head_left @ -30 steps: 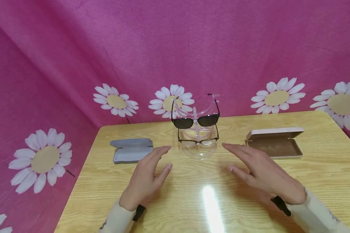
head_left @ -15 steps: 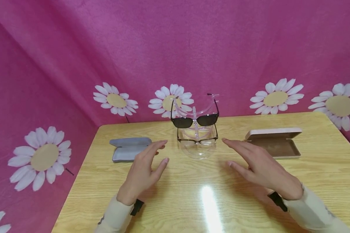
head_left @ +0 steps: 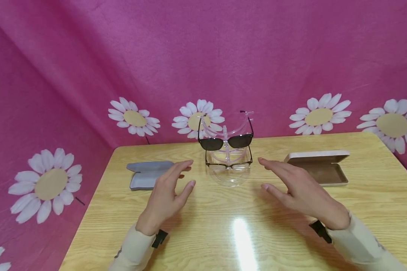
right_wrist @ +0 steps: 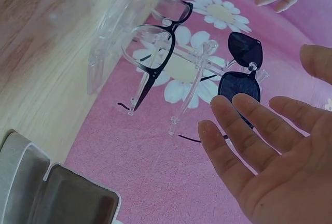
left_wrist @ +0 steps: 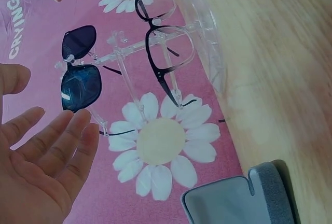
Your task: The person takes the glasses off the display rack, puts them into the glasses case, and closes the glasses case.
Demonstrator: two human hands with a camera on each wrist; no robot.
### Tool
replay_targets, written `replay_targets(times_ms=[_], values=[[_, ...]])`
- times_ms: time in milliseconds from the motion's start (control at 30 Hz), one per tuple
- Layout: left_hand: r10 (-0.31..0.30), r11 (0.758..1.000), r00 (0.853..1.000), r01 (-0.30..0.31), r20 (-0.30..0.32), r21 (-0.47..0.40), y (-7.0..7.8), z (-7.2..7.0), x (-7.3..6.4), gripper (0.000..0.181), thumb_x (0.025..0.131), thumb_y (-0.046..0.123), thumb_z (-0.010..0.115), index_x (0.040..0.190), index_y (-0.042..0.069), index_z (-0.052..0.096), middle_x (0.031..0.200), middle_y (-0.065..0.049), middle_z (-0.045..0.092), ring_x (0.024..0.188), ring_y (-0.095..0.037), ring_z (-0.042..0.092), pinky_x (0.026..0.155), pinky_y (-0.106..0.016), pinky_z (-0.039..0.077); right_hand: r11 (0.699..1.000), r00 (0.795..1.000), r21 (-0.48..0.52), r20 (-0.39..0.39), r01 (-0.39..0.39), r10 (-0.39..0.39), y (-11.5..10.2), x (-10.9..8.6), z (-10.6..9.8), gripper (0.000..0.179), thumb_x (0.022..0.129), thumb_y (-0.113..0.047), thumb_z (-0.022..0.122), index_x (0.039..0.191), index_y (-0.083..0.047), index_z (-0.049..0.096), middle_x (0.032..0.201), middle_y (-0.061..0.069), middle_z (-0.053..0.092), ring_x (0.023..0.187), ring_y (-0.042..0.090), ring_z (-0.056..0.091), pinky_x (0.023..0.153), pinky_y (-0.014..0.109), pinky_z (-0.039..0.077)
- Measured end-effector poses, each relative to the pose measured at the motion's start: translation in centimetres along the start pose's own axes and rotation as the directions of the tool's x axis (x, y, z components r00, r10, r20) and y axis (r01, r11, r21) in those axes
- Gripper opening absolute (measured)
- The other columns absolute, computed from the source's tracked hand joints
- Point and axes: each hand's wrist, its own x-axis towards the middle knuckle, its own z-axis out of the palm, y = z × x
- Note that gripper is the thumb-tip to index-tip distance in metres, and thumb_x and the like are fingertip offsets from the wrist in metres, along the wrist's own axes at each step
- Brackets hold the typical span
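A clear plastic display stand (head_left: 228, 183) bears dark sunglasses (head_left: 240, 141) on its upper tier and black-rimmed eyeglasses (head_left: 229, 166) below them. My left hand (head_left: 164, 197) hovers to the left of the stand, fingers extended and holding nothing. On the other side my right hand (head_left: 302, 192) is held likewise, its fingers apart from the stand. Behind the left hand lies a grey-blue glasses case (head_left: 144, 180) with its lid up, partly hidden by the fingers. Behind the right hand is a brown-lined glasses case (head_left: 330, 173), lid raised too. Both wrist views show the palms with nothing in them.
The wooden table (head_left: 217, 241) runs up to a pink curtain (head_left: 230, 56) printed with large white daisies. The curtain also closes off the left side. A bright reflection lies on the table between the forearms.
Both hands have shifted only slightly, with the whole head view drifting a little. The glasses, stand and cases stay as they were.
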Motion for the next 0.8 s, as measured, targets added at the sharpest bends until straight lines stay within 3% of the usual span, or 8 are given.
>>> replay_targets(times_ms=[500, 800], values=[[-0.034, 0.999, 0.999, 0.034, 0.000, -0.016, 0.2, -0.2, 0.6, 0.050, 0.094, 0.028, 0.063, 0.141, 0.023, 0.047, 0.133, 0.003, 0.059, 0.114, -0.016, 0.062, 0.090, -0.032, 0.057, 1.000, 1.000, 0.019, -0.020, -0.003, 0.003, 0.1, 0.7, -0.2, 0.062, 0.088, -0.025, 0.071, 0.145, -0.019, 0.046, 0.137, 0.001, 0.060, 0.119, 0.018, 0.062, 0.095, 0.039, 0.052], [-0.018, 1.000, 1.000, 0.018, -0.025, -0.026, 0.2, -0.2, 1.0, 0.051, 0.093, 0.026, 0.065, 0.141, 0.023, 0.048, 0.132, 0.002, 0.060, 0.113, -0.014, 0.063, 0.088, -0.033, 0.058, 1.000, 0.999, 0.013, -0.034, 0.011, -0.011, 0.4, 1.1, -0.4, 0.063, 0.088, -0.025, 0.071, 0.145, -0.019, 0.046, 0.136, 0.002, 0.061, 0.119, 0.019, 0.062, 0.096, 0.039, 0.051]])
